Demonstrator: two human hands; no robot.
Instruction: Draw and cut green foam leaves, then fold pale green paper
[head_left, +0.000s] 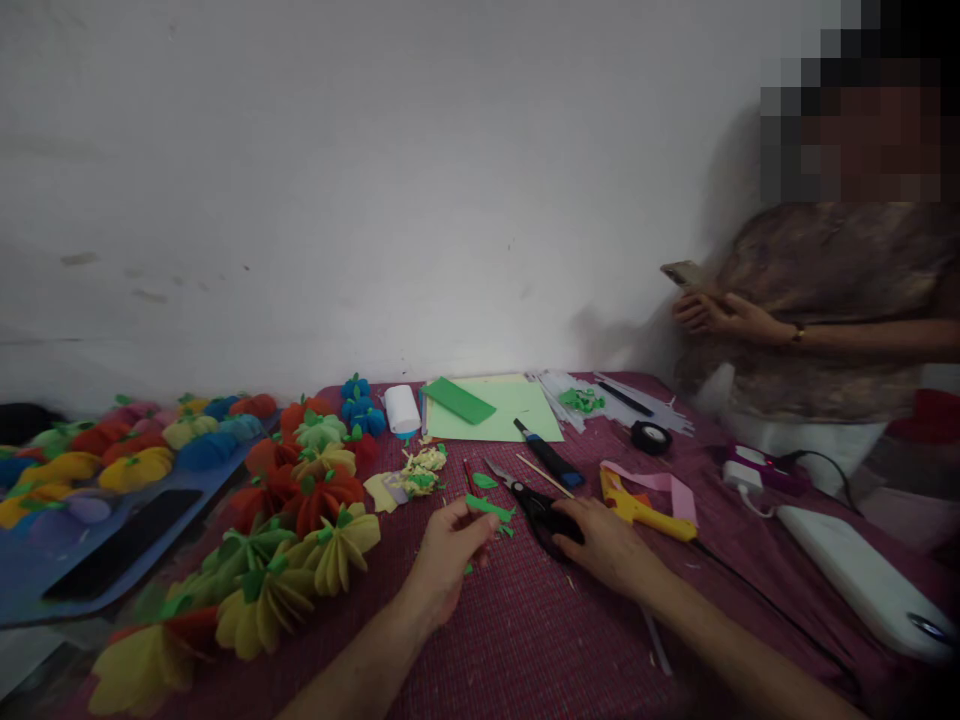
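Between the thumb and fingers of my left hand [448, 556] is a small green paper strip [487, 507] with a ragged edge. My right hand [611, 545] has its fingers around the black handles of a pair of scissors [529, 502]. The blades lie low over the cloth, pointing away and to the left. A cut green leaf [484, 481] rests just beyond the strip, with green scraps [508, 531] near my left fingertips. A red pencil [469, 470] lies behind the strip. Past the scissors are a utility knife [551, 458] and a thin wooden stick [541, 474].
Colourful paper pumpkins [322, 495] crowd the left, beside a blue board [22, 575] bearing a dark phone [124, 542]. Green sheets [517, 405] lie at the back. A yellow glue gun [652, 515], tape roll [651, 437] and white power bank [855, 570] are right. Another person [832, 310] holds a phone.
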